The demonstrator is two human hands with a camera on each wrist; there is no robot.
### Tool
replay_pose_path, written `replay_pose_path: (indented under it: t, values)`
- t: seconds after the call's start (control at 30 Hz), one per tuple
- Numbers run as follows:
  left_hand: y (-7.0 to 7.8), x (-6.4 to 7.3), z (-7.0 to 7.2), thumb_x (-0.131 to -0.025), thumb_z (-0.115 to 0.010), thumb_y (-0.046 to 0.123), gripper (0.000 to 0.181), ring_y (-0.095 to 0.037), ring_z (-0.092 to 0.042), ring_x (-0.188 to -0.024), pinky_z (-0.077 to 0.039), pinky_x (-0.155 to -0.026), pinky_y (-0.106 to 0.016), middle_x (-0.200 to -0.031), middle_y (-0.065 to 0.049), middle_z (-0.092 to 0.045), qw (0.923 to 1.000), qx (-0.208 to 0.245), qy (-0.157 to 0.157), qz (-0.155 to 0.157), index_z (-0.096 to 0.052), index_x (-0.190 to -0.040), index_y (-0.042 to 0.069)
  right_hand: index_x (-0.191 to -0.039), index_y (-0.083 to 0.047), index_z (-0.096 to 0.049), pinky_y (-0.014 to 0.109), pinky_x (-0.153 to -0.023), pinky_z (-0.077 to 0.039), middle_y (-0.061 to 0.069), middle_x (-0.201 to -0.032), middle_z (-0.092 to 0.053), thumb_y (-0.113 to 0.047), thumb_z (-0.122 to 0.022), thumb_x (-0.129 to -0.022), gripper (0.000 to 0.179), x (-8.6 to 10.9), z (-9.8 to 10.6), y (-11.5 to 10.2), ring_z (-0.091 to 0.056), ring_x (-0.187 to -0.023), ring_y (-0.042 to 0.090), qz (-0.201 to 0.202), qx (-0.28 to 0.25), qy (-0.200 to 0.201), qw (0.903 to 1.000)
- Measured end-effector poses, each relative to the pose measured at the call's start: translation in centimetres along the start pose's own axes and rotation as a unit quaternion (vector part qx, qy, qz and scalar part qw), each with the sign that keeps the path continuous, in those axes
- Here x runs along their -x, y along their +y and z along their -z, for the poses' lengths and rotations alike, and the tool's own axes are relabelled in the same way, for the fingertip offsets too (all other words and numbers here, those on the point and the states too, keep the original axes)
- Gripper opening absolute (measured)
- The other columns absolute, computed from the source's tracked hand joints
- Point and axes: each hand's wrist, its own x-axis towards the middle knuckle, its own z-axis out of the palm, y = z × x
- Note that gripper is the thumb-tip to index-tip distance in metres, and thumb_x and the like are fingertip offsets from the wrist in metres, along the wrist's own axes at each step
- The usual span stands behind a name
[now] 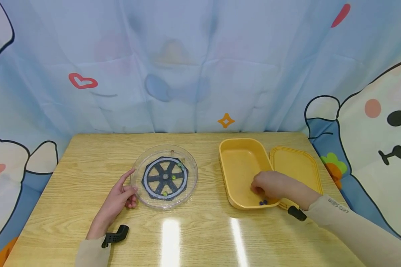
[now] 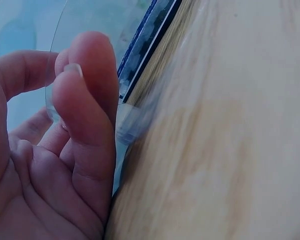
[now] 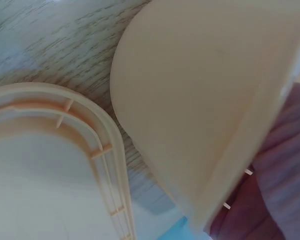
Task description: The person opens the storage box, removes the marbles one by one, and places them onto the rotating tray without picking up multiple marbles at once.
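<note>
On the left side of the table, my left hand [image 1: 117, 198] touches the rim of a round clear plastic dish [image 1: 163, 205] with index finger and thumb spread apart. Inside the dish lies a dark blue octagonal piece with a white ring and spokes [image 1: 165, 176]. A few small yellow-green marbles [image 1: 165, 193] and other small beads are scattered over it. My right hand [image 1: 270, 184] reaches into a yellow plastic box [image 1: 240, 155], fingers bent down toward its floor. Small dark blue beads [image 1: 263, 202] lie beside them. Whether the fingertips pinch a bead I cannot tell.
A yellow lid [image 1: 294, 163] lies to the right of the box, partly under my right forearm; its ribbed rim [image 3: 102, 150] shows in the right wrist view. Behind the wooden table [image 1: 207, 230] hangs a blue cartoon curtain [image 1: 194, 66].
</note>
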Motion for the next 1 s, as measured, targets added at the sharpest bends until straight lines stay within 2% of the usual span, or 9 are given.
replay_pose_path:
  t: [0.13, 0.33, 0.5, 0.67, 0.83, 1.0]
  values:
    - [0.1, 0.0, 0.0, -0.101, -0.055, 0.009, 0.067, -0.018, -0.060, -0.056, -0.049, -0.052, -0.027, -0.069, -0.008, -0.058, 1.0000, 0.000, 0.000, 0.000, -0.023, -0.158, 0.024, -0.063, -0.019, -0.054, 0.026, -0.057, -0.034, -0.009, -0.063, -0.040, 0.017, -0.064, -0.074, 0.038, 0.1, -0.2, 0.1, -0.037, -0.058, 0.010, -0.005, 0.020, -0.006, 0.9998]
    - [0.2, -0.1, 0.0, -0.101, -0.055, 0.009, 0.068, -0.018, -0.060, -0.056, -0.049, -0.052, -0.027, -0.070, -0.010, -0.058, 1.0000, 0.000, -0.001, 0.004, -0.023, -0.159, 0.025, -0.064, -0.019, -0.054, 0.026, -0.056, -0.035, -0.009, -0.063, -0.040, 0.010, -0.074, -0.075, 0.037, 0.2, -0.3, 0.0, -0.038, -0.057, 0.010, 0.003, 0.042, -0.012, 0.9990]
    - [0.1, 0.0, 0.0, -0.101, -0.055, 0.009, 0.067, -0.018, -0.060, -0.056, -0.049, -0.052, -0.027, -0.070, -0.009, -0.058, 1.0000, 0.001, 0.001, 0.005, -0.024, -0.159, 0.025, -0.063, -0.018, -0.056, 0.025, -0.057, -0.033, -0.009, -0.063, -0.040, 0.011, -0.070, -0.075, 0.034, 0.1, 0.0, -0.1, -0.037, -0.058, 0.009, 0.002, 0.002, -0.021, 0.9998]
    - [0.1, 0.0, 0.1, -0.101, -0.055, 0.008, 0.067, -0.018, -0.060, -0.055, -0.049, -0.052, -0.027, -0.070, -0.008, -0.058, 1.0000, 0.003, 0.001, 0.001, -0.024, -0.158, 0.024, -0.065, -0.018, -0.064, 0.023, -0.059, -0.039, -0.010, -0.076, -0.048, 0.008, -0.070, -0.079, 0.030, -0.1, 0.4, -0.1, -0.043, -0.066, 0.007, 0.004, -0.050, -0.018, 0.9986]
    - [0.1, 0.0, 0.0, -0.101, -0.055, 0.009, 0.067, -0.018, -0.060, -0.056, -0.049, -0.052, -0.027, -0.070, -0.008, -0.058, 1.0000, 0.005, 0.000, 0.000, -0.024, -0.159, 0.024, -0.078, -0.016, -0.073, 0.025, -0.066, -0.049, -0.008, -0.090, -0.060, 0.007, -0.071, -0.080, 0.023, -0.2, 0.6, 0.1, -0.054, -0.078, 0.006, 0.023, -0.106, 0.009, 0.9941]
    - [0.1, 0.0, 0.0, -0.101, -0.055, 0.009, 0.067, -0.018, -0.060, -0.056, -0.049, -0.053, -0.027, -0.071, -0.009, -0.058, 1.0000, 0.005, 0.000, 0.001, -0.024, -0.159, 0.024, -0.087, -0.014, -0.074, 0.027, -0.067, -0.050, -0.011, -0.084, -0.063, 0.002, -0.073, -0.083, 0.016, -0.4, 0.9, 0.3, -0.054, -0.073, 0.004, 0.045, -0.117, 0.044, 0.9911]
